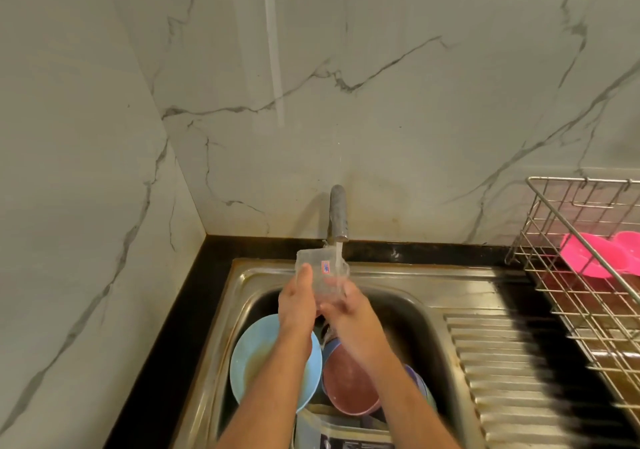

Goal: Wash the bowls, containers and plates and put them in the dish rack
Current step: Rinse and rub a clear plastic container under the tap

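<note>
A clear plastic container (322,272) with a small sticker is held under the running tap (338,214), above the steel sink (391,277). My left hand (297,301) grips its left side, thumb up along the wall. My right hand (346,304) holds its lower right side, fingers curled round it. Water streams down over the container. Below my arms, a light blue plate (256,355) leans in the sink, and a pink bowl (348,382) sits beside it in a blue one. At the right stands the wire dish rack (585,285), with pink plastic dishes (595,258) in it.
More containers (339,431) lie at the sink's near edge. A ribbed steel drainboard (498,369) runs between sink and rack. A black counter (166,344) borders the sink on the left and at the back. Marble walls close in behind and on the left.
</note>
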